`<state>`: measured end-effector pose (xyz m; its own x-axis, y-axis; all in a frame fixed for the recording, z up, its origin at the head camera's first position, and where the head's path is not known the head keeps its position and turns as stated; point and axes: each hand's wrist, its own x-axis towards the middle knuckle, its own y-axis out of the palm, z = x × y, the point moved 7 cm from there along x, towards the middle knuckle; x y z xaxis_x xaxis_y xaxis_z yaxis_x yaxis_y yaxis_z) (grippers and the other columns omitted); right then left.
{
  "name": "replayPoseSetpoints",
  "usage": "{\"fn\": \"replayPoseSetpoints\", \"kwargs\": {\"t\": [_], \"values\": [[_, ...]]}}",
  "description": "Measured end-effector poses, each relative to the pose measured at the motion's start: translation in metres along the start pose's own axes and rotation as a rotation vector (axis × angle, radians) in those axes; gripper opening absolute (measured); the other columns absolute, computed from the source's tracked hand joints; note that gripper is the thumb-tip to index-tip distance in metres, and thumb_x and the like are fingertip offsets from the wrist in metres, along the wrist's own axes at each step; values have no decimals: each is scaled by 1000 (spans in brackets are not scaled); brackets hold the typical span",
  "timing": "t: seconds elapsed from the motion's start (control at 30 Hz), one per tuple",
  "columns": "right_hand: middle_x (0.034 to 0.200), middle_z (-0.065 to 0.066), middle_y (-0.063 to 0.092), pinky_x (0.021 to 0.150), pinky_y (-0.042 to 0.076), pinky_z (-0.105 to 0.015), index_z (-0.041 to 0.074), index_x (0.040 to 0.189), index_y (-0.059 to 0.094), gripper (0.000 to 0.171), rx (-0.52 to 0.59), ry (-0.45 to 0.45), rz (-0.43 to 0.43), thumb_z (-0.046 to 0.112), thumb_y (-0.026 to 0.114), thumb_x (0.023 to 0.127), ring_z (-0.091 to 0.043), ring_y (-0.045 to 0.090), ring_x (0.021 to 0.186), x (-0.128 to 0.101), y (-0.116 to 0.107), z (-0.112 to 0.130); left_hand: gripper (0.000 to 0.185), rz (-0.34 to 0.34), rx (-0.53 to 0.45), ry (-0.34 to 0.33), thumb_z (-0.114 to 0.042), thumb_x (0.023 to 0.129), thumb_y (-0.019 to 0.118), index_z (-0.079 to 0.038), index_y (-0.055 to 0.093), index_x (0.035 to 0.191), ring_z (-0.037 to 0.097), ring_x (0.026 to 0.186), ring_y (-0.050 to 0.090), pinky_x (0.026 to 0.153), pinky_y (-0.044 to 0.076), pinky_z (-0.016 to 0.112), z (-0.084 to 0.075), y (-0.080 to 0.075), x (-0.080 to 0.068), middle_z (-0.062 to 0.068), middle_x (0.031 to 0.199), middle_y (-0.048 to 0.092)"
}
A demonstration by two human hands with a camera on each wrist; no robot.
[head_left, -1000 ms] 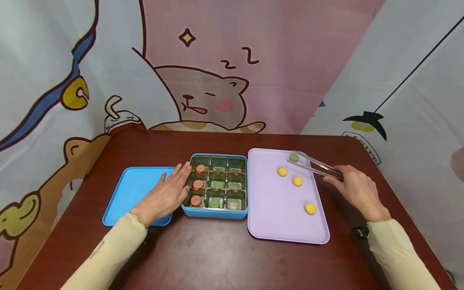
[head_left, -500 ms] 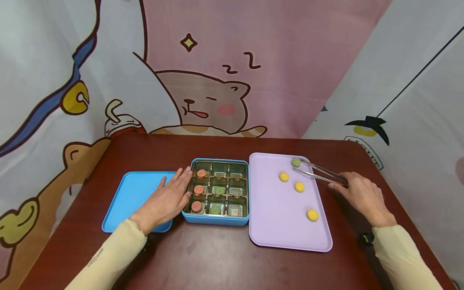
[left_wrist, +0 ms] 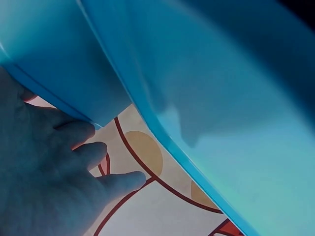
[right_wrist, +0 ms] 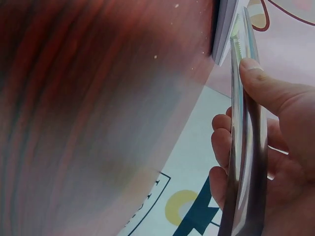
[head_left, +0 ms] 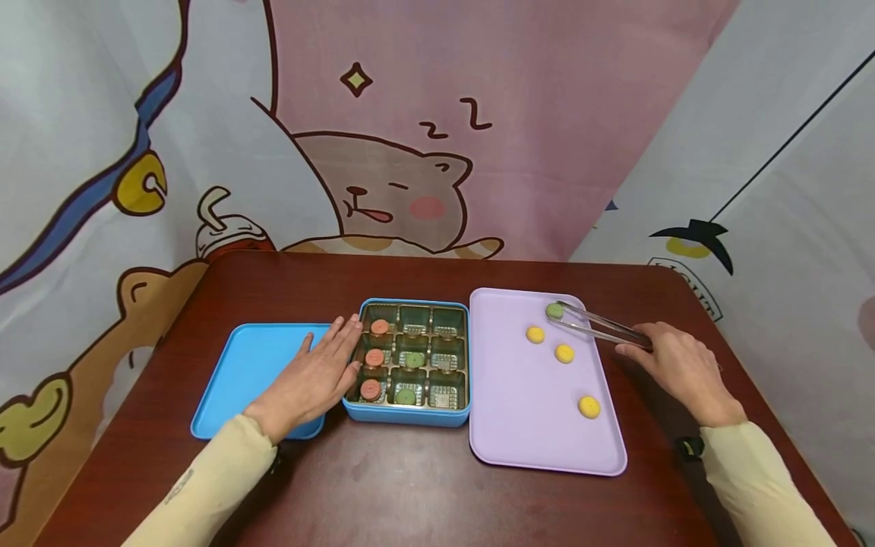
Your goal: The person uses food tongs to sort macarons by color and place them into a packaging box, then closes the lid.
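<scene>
Brown table (head_left: 410, 486) carries it all; lilac tray (head_left: 519, 410) right, blue lid (head_left: 239, 372) left, blue box (head_left: 410, 414) between them; left hand (head_left: 311, 380) lies flat, fingers straight, over lid and box edge; right hand (head_left: 683, 368) grips metal tongs (head_left: 598, 325), tips pinching the green sweet (head_left: 554, 311) at the tray's far corner.
</scene>
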<state>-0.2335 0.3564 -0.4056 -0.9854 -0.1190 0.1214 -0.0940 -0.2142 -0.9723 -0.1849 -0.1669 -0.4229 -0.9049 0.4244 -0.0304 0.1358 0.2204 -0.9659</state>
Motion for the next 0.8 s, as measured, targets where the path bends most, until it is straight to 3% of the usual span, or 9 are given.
{"fn": "replayPoseSetpoints", "kwargs": {"t": [0.43,0.8], "values": [[92,-19,66,49,45,-37,-8,116,67,51,-7,-36,-49,29,86,87,-26,54,67,-1,-3,6,65,-4,-5,-3,-35,112,39,-3,19,165,33,159,11,119,20,69,-1,-1,0,12,172,14],[90,-19,67,48,47,-39,-7,114,68,48,-14,-45,-62,28,86,86,-25,53,65,-4,-3,6,65,3,-12,-12,-35,112,39,-4,18,165,32,159,10,120,18,68,0,0,0,11,172,13]]}}
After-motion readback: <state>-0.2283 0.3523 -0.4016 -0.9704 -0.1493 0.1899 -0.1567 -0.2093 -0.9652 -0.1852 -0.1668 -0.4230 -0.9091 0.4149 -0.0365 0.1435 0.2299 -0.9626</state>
